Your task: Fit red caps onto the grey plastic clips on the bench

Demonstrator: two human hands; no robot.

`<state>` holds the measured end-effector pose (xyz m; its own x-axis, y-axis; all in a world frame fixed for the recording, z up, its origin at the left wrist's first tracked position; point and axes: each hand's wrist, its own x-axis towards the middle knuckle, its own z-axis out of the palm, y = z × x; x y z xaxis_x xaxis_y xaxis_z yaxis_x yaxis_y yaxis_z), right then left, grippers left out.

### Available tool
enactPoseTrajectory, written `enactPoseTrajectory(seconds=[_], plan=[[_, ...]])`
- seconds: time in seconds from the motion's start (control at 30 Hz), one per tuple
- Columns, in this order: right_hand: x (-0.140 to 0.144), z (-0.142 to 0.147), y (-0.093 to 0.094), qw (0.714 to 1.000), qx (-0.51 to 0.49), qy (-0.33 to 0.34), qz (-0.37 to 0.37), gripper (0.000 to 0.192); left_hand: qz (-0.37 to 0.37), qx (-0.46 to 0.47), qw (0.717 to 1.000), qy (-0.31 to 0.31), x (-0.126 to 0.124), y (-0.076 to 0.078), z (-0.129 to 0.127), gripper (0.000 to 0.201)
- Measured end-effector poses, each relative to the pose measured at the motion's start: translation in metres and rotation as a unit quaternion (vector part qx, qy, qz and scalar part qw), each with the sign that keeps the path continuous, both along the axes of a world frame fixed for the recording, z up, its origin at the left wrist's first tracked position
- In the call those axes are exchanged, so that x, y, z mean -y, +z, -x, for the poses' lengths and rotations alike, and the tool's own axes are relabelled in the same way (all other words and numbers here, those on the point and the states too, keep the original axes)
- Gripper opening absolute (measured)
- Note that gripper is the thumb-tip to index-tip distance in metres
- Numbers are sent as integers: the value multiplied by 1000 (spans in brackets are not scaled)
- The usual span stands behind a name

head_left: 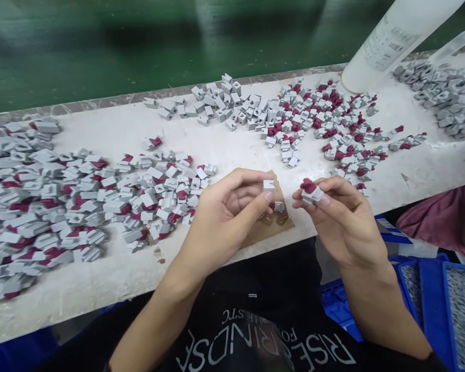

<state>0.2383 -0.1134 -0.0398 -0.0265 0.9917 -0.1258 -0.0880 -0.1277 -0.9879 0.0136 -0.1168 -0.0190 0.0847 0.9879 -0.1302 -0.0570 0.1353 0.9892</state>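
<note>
Between the thumb and forefinger of my left hand [232, 206] is a small light-grey plastic block [268, 185]. My right hand [343, 217] pinches a grey plastic piece with a dark-red insert [310, 191], red side up. The two pieces are apart, held just above the table's front edge. Under my left fingers lies a brown cardboard piece [269, 235] with wet-looking patches. Another grey piece [279, 206] shows just beyond my left thumb, over the cardboard; I cannot tell whether my fingers touch it.
Grey-and-red pieces [73, 201] cover the table's left side. Plain grey blocks [217, 101] lie at the back, beside more grey-and-red ones [344, 124]. A white bottle [395, 44] stands back right, near a grey pile [445, 98]. Blue crates [430, 294] and a person's sleeve [437, 217] are at right.
</note>
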Motion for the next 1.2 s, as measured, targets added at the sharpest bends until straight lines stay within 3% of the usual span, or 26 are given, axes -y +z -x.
enactPoseTrajectory(seconds=[0.23, 0.6, 0.9, 1.03, 1.2], plan=[[-5, -13, 2, 997, 15, 70, 43, 27, 9, 54, 998, -35, -4, 12, -24, 17], [0, -11, -5, 997, 42, 10, -57, 23, 13, 46, 998, -32, -5, 8, -29, 15], [1, -3, -5, 998, -8, -30, -57, 17, 5, 57, 998, -30, -8, 2, -28, 14], [2, -7, -4, 997, -11, 3, -77, 6, -13, 48, 997, -53, -9, 3, -25, 12], [1, -12, 2, 997, -3, 40, -66, 11, -40, 37, 996, -76, -8, 6, -18, 10]])
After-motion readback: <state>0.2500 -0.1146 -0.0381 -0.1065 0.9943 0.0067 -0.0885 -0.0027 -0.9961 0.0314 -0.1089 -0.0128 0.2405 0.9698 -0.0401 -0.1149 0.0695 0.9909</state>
